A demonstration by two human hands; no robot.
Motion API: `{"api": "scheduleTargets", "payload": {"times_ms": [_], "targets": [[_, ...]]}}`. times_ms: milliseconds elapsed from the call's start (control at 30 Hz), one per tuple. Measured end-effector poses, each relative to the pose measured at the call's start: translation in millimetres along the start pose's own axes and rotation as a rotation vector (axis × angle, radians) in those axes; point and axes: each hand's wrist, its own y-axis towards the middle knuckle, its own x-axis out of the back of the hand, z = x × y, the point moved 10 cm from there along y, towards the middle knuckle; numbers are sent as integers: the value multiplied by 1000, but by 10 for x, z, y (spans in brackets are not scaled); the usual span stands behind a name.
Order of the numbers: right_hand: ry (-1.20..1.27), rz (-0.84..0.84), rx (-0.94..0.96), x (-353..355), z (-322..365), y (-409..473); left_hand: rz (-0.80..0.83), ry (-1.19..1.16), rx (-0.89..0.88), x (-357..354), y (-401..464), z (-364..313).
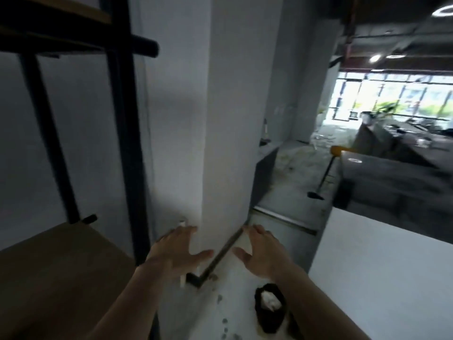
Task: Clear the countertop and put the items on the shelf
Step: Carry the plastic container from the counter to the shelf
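Both my hands are empty right now, fingers spread wide: left hand (177, 251) and right hand (261, 253) sit low in the middle of the frame, palms down, holding nothing.

Nearest to me, at the bottom just right of centre, there's a little black bin (269, 306) on the floor with something white crumpled inside. Left of that, the wooden shelf (56, 266) board fills the lower left corner, with its black frame (122, 143) running up the left side. That board looks bare.

Further off, the white countertop (382, 266) edge sits at the lower right. I honestly can't spot any item on it from here, and the frame is pretty smeared, so how anything handles is a guess. I'd test the weight with both hands first and grab low around the body.

Beyond the white pillar (228, 119) in the centre, the upper right shows a big room with windows.
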Motion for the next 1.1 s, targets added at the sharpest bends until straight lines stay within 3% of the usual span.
{"api": "scheduleTargets", "payload": {"times_ms": [267, 533, 767, 1100], "targets": [[-21, -215, -303, 1438, -2408, -1138, 9, -25, -372, -459, 239, -2910], [-75, -400, -551, 2569, -3871, -2124, -58, -15, -665, -612, 212, -5167], [-117, -483, -685, 3193, -4663, -2294, -98, -63, -837, -652, 543, -6355], [-132, -559, -785, 3753, -5730, -1547, -65, -149, -905, -700, 1856, -7346]]}}
